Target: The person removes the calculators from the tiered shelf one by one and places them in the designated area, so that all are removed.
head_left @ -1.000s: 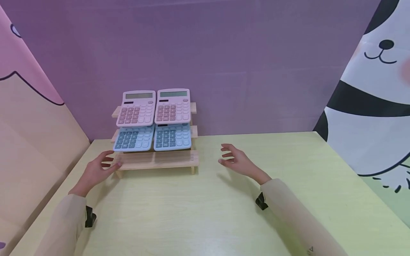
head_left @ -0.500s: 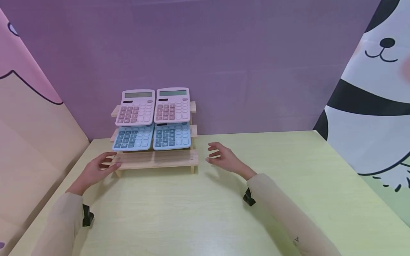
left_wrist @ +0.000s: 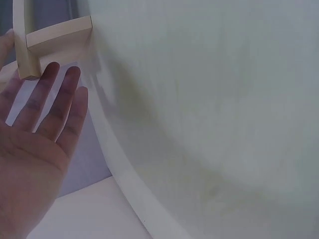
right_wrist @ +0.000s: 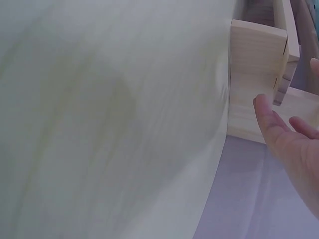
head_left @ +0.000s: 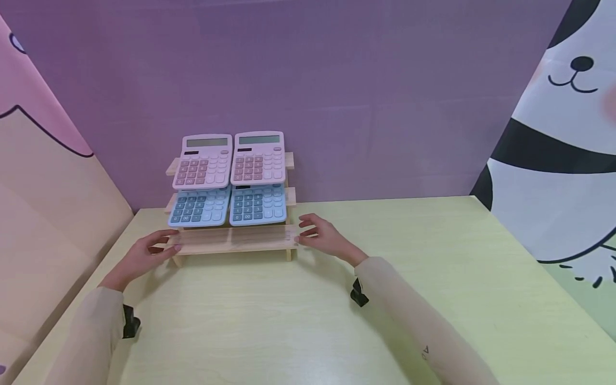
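A tiered wooden display rack (head_left: 233,240) stands on the table at the back left. Two pink calculators (head_left: 203,161) lie side by side on its top tier, and two blue calculators (head_left: 258,205) lean on the middle tier, their upper parts hidden. My left hand (head_left: 141,258) holds the left end of the bottom board, thumb at its front edge and index finger at the back; the other fingers extend past the end in the left wrist view. My right hand (head_left: 327,238) is at the board's right end, fingers loosely bent; contact there is unclear.
The pale wood table (head_left: 269,321) spreads in front of the rack and to its right. A purple cloth backdrop (head_left: 375,101) rises behind, with printed side panels, including a panda (head_left: 568,214) on the right.
My right hand has moved left across the table to the rack's right end. My left hand has stayed at the left end. Rack and calculators keep their places.
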Demonstrator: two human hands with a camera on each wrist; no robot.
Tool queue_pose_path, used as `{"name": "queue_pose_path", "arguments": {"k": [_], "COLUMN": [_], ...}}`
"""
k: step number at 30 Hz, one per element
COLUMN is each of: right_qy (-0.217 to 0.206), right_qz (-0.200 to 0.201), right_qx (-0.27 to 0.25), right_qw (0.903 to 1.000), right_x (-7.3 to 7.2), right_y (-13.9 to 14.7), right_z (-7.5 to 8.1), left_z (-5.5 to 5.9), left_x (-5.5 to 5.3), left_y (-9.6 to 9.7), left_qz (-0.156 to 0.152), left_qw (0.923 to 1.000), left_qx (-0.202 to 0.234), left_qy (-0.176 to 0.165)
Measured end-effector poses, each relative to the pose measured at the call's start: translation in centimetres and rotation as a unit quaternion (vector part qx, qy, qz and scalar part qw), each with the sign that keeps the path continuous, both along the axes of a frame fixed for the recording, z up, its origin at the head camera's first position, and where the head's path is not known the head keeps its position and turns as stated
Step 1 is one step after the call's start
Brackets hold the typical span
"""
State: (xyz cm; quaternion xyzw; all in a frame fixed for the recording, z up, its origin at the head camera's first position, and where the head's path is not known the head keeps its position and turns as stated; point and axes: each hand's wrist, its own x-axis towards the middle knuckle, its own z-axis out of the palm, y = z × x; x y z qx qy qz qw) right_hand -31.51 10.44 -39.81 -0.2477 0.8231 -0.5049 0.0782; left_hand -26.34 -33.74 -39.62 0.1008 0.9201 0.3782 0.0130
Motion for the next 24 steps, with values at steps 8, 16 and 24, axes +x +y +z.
{"name": "queue_pose_path", "arguments": {"k": [8,16,24], "right_qy": [-0.024,-0.052,-0.080], "right_qz": [-0.002,0.003,0.005], "right_qx": [0.012,0.014,0.015], "right_qw": [0.9996,0.9986,0.9967], "right_x": [0.0,0.1,0.2], "right_y": [-0.7,-1.2,-1.4], "right_z": [0.1,0.1,0.3], "left_z": [0.0,0.1,0.1], "left_x": [-0.1,-0.2,-0.2], "left_y": [0.0,-0.1,-0.2], "left_qz": [-0.008,-0.014,-0.008], "left_qw": [0.9998,0.9997,0.9996], "left_qx": [0.014,0.018,0.025], "left_qy": [0.011,0.002,-0.007]}}
